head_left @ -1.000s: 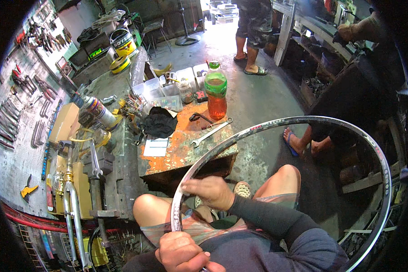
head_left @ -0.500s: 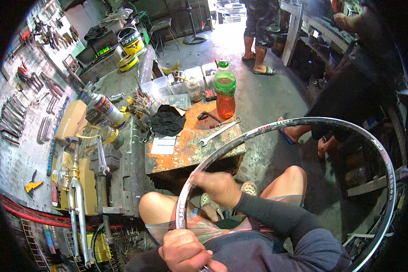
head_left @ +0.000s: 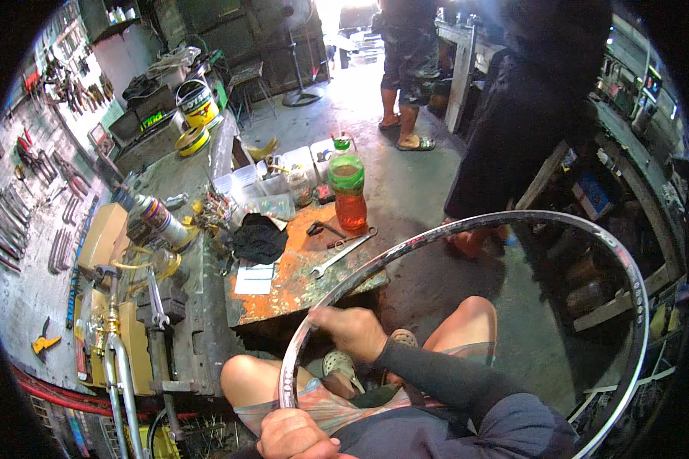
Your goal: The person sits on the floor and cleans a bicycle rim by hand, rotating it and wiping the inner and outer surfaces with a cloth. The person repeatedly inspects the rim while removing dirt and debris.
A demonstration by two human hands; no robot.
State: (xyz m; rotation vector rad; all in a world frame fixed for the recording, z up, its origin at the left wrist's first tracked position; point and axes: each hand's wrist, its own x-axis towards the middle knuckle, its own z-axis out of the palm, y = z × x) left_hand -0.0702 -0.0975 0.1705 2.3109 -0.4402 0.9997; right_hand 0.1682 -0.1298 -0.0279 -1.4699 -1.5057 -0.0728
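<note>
A bicycle wheel rim (head_left: 289,371), black and white with bare inside, curves across my lap and out to the right. Low in the picture, my left hand (head_left: 295,436) is closed around its near left part. My right hand (head_left: 352,333) reaches across from the right in a dark sleeve. Its fingers close on the rim a little farther up; they are slightly blurred. Just beyond the rim stands a worn orange-topped low table (head_left: 283,302) with an open-ended wrench (head_left: 344,252), a black cloth (head_left: 259,239) and a bottle of red liquid (head_left: 351,206).
On the left are a workbench with a vise (head_left: 168,306), a silver bicycle fork (head_left: 119,367) and a wall of hanging tools (head_left: 11,222). Plastic bins (head_left: 272,182) line the table's far side. A person in dark clothes (head_left: 505,130) stands just past the rim; another stands farther back.
The view has swung, so the bench and table sit farther left and lower. The dark-clothed person at right now stands nearer the middle. Both hands keep hold of the rim.
</note>
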